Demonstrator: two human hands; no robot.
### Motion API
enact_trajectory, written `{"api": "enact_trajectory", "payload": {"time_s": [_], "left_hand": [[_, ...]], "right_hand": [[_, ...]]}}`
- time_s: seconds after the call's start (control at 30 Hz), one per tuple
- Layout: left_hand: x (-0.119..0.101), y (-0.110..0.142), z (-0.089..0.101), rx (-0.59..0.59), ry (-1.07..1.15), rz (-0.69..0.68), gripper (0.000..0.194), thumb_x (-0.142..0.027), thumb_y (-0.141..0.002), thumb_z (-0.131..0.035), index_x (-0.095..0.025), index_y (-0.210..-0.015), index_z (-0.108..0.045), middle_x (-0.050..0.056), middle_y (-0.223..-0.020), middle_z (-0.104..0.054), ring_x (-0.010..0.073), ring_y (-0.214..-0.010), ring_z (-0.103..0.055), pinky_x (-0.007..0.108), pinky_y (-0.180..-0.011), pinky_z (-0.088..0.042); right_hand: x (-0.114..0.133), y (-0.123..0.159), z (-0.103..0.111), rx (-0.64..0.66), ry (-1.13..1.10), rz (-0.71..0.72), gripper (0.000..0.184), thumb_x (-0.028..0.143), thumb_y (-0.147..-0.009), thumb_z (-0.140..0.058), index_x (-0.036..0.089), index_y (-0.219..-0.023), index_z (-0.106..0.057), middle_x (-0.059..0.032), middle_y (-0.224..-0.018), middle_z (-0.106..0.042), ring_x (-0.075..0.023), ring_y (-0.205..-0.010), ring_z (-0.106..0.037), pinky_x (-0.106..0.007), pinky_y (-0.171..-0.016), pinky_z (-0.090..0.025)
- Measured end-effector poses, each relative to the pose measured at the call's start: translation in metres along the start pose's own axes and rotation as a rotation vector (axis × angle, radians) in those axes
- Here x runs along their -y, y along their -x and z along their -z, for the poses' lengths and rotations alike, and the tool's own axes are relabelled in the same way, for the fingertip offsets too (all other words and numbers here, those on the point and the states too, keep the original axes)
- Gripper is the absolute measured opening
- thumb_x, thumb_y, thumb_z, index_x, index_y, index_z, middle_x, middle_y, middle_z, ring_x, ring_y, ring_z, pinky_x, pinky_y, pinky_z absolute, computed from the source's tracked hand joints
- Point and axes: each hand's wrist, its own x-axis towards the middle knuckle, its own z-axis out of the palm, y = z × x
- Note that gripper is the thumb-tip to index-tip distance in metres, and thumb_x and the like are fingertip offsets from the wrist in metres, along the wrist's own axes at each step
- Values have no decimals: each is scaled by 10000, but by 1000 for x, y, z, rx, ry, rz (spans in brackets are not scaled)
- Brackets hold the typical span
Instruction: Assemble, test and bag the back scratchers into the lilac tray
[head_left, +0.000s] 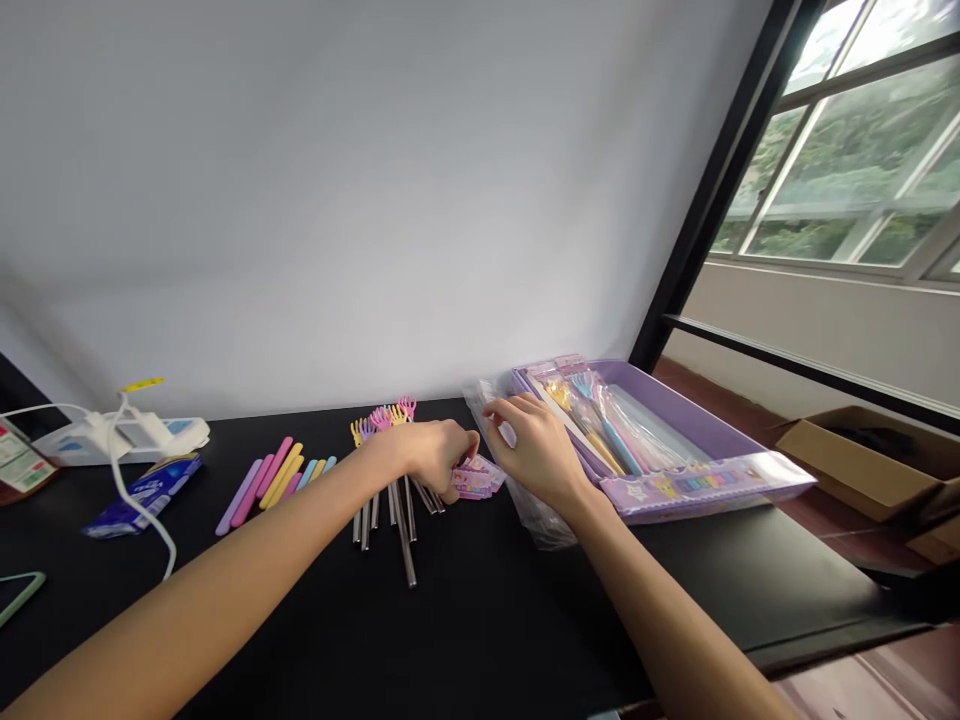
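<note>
My left hand (442,452) is closed, its fingers curled down at the edge of small purple printed cards (476,480), seemingly pinching one; the fingertips are partly hidden. Just right of it, my right hand (536,450) hovers with thumb and fingers apart and nothing visible between them. Beneath that hand lie clear plastic bags (551,530). Left of the cards is a bunch of back scratchers with metal rods (405,535) and pink, yellow and purple hand-shaped heads (382,418), partly covered by my left hand and forearm.
A purple display box (675,410) holds bagged back scratchers (600,420). Coloured handles (259,480) lie at left, near a blue packet (146,495), a power strip (180,435) and a white cable (124,480). A cardboard box (855,470) stands on the floor at right.
</note>
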Motion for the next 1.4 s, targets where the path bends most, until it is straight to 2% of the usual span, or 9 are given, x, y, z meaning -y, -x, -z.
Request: {"api": "enact_trajectory", "payload": {"time_s": [0.1,0.23,0.37,0.43,0.6,0.9,1.1,1.3,1.4], "left_hand": [[-5,0,2,-28,-106,-8,503,-327,-613,-775,-217,-1054,-559,20,-933,-669,210,-728,-643,285,-521,-414],[-8,1,-1,-158,-297,-122,464,-249,-705,-715,-206,-1149,-589,65,-1124,-657,253,-985,-648,320,-735,-495],[-1,0,-6,-151,-402,-240,594,-166,-740,-690,-208,-1319,-565,75,-1295,-607,262,-1144,-581,348,-887,-494],[4,-1,-8,-159,-418,-291,646,-148,-751,-678,-224,-1378,-541,76,-1325,-585,259,-1138,-575,354,-880,-496],[9,-7,-13,-222,-500,-425,579,-88,-802,-606,-260,-1354,-570,77,-1278,-593,250,-1080,-583,355,-817,-492],[5,-12,-11,-193,-520,-537,447,-22,-821,-582,-167,-1244,-592,83,-1158,-661,238,-1036,-618,347,-803,-517],[8,-15,-12,-217,-518,-551,584,-18,-835,-571,-222,-1380,-517,85,-1180,-643,249,-1024,-607,344,-763,-516],[2,-17,-13,-194,-501,-443,551,-29,-783,-620,-214,-1298,-552,99,-1254,-599,242,-953,-596,347,-717,-499],[-1,-16,-10,-152,-502,-397,538,-64,-743,-678,-189,-1256,-575,103,-1173,-630,263,-982,-587,359,-767,-490]], "right_hand": [[-2,0,-2,-32,-64,-41,140,133,-902,-553,193,-929,-677,-47,-819,-707,-226,-836,-622,-340,-781,-468],[-1,-3,-1,-105,-90,-84,150,127,-886,-553,193,-935,-679,-51,-839,-714,-226,-839,-638,-341,-786,-484],[-4,-4,3,-206,-82,-118,143,142,-872,-554,194,-919,-679,-48,-823,-714,-215,-800,-645,-329,-755,-488],[-8,-3,5,-243,-71,-130,134,150,-867,-558,195,-907,-678,-42,-791,-707,-210,-774,-645,-325,-743,-486],[-18,-1,4,-269,-36,-184,128,153,-860,-566,197,-895,-681,-35,-758,-694,-205,-737,-646,-326,-727,-476],[-20,2,-7,-172,-44,-176,131,160,-875,-549,213,-900,-667,-37,-786,-708,-208,-763,-639,-325,-729,-479],[-18,5,-8,-180,-65,-195,134,160,-888,-549,209,-916,-671,-30,-794,-707,-199,-783,-641,-322,-742,-487],[-14,4,-10,-165,-144,-218,150,153,-882,-547,217,-927,-675,-37,-826,-706,-194,-790,-636,-314,-737,-492],[-11,2,-10,-153,-180,-213,151,157,-871,-555,215,-929,-682,-36,-810,-697,-190,-763,-622,-305,-728,-489]]}}
